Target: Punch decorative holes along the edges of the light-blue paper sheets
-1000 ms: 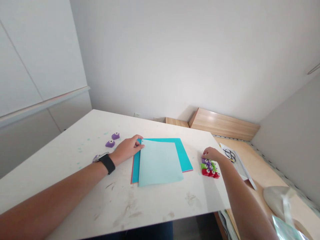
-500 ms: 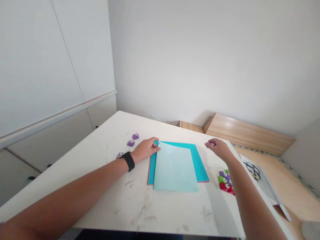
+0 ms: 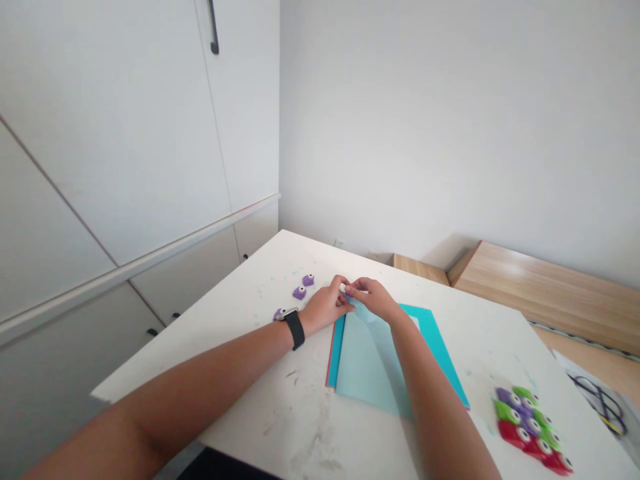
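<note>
A pale blue sheet [image 3: 370, 373] lies over a turquoise sheet [image 3: 437, 343], with a reddish edge showing beneath on the left. At the stack's top left corner, my left hand [image 3: 327, 307] grips the pale sheet, its fingers curled. My right hand [image 3: 373, 299] meets it there, thumb and fingers pinched on a small purple and white piece [image 3: 344, 289], mostly hidden. Purple pieces with a cartoon eye, one [image 3: 300, 292] and another [image 3: 309, 280], lie left of my left hand. A third [image 3: 279, 313] sits by my wristwatch [image 3: 296, 327].
A cluster of red, green and purple eye pieces [image 3: 533, 427] lies at the table's right. The white table [image 3: 305, 413] has smudges. Beyond its right edge are wooden furniture [image 3: 550, 287] and a coiled black cable [image 3: 603, 403]; white cabinets [image 3: 150, 133] stand left.
My right hand has moved left from beside the sheets to their top left corner, carrying a small purple piece. The view has turned left.
</note>
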`<state>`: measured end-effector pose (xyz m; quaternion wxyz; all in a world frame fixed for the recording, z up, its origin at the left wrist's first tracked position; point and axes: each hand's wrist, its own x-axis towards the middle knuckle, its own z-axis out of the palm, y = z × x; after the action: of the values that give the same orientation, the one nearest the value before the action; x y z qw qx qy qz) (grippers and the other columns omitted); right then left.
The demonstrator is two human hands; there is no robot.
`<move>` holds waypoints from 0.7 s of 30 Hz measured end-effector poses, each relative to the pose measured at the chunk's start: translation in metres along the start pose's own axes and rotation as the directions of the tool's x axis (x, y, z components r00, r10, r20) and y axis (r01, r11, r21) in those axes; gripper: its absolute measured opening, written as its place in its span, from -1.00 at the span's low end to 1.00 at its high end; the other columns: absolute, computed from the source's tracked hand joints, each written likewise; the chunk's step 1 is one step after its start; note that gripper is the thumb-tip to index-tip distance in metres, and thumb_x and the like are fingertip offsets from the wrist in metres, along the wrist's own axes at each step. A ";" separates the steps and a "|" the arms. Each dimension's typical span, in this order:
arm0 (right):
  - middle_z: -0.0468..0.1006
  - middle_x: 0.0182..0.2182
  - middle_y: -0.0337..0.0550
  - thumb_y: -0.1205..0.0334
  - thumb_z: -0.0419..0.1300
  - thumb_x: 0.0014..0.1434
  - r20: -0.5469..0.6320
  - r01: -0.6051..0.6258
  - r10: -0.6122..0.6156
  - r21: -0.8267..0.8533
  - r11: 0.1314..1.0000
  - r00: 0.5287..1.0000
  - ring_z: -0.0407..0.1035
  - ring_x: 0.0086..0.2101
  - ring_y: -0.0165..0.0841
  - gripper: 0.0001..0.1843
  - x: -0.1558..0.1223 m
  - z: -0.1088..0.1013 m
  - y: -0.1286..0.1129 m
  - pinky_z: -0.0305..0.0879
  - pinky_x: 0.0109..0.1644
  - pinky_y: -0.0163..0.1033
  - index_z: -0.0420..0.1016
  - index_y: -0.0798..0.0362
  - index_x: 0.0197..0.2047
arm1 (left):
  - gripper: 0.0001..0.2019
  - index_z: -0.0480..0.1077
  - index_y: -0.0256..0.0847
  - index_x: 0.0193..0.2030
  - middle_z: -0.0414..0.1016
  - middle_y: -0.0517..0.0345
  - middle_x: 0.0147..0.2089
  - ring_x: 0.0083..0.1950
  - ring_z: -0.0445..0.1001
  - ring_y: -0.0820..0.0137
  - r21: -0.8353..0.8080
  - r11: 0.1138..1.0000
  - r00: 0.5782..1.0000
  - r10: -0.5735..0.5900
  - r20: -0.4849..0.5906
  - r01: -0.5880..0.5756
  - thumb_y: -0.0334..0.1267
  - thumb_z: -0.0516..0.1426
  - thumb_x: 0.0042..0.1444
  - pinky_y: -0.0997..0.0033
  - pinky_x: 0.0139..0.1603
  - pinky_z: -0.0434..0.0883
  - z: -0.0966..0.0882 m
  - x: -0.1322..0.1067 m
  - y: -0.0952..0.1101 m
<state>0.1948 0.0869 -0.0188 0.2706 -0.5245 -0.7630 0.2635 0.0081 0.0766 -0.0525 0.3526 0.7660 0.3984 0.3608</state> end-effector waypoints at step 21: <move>0.57 -0.30 -0.15 -0.10 0.27 0.13 0.168 -0.057 0.025 0.186 0.981 0.985 0.38 -0.32 -0.33 -0.57 -0.020 -0.018 0.015 0.24 -0.26 -0.28 0.56 0.10 -0.13 | -0.71 0.49 -0.15 -0.06 0.51 0.04 -0.11 -0.25 0.46 0.35 0.160 0.981 0.992 0.119 -0.033 -0.112 -0.09 0.23 0.12 0.33 -0.13 0.39 -0.012 0.008 0.006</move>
<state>0.2238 0.0748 -0.0190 0.2498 -0.4883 -0.7431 0.3833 0.0033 0.0837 -0.0389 0.2605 0.8056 0.3879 0.3642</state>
